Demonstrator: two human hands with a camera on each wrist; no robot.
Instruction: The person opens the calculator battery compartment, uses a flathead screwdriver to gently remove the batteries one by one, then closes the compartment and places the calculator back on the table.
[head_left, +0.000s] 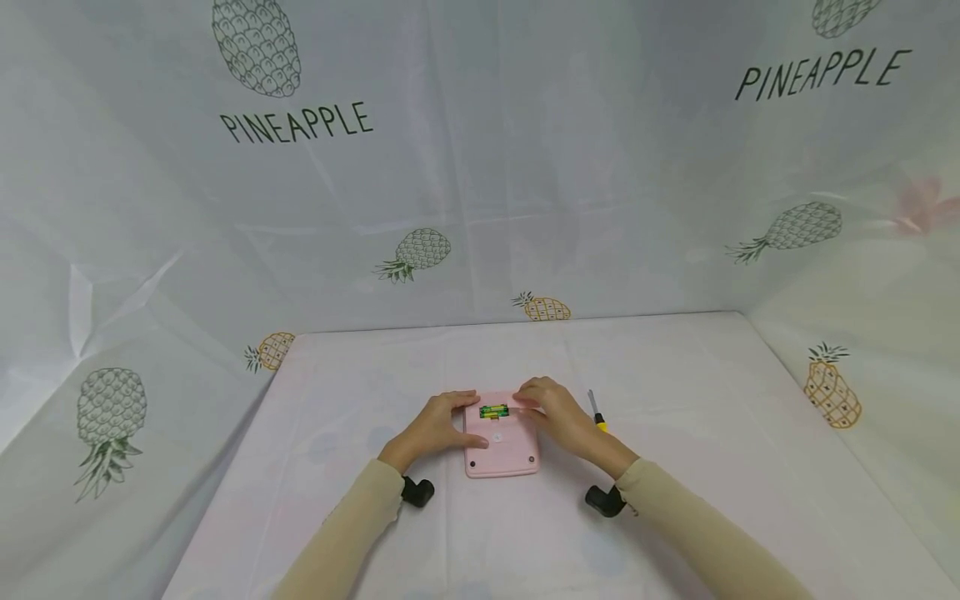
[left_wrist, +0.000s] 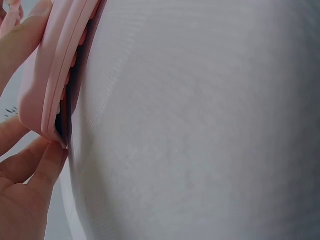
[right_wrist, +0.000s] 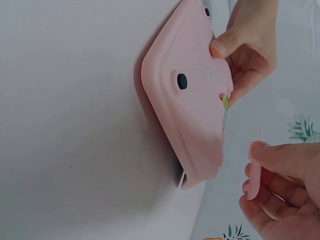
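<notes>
A pink calculator (head_left: 501, 460) lies face down on the table, its keys showing underneath at the edge in the left wrist view. Green batteries (head_left: 494, 411) sit in the uncovered battery slot near its far end. My left hand (head_left: 435, 427) grips the calculator at its left side, thumb on the back and fingers at the far edge. Between thumb and fingers, my right hand (head_left: 561, 417) pinches a small pink battery cover (right_wrist: 255, 179), held just above the far right part of the calculator and apart from it in the right wrist view.
A screwdriver (head_left: 597, 412) with a yellow and black handle lies beyond the right wrist. The table (head_left: 360, 375) has a pale cloth over it. Behind and beside it hang white curtains (head_left: 480, 167) with pineapple prints.
</notes>
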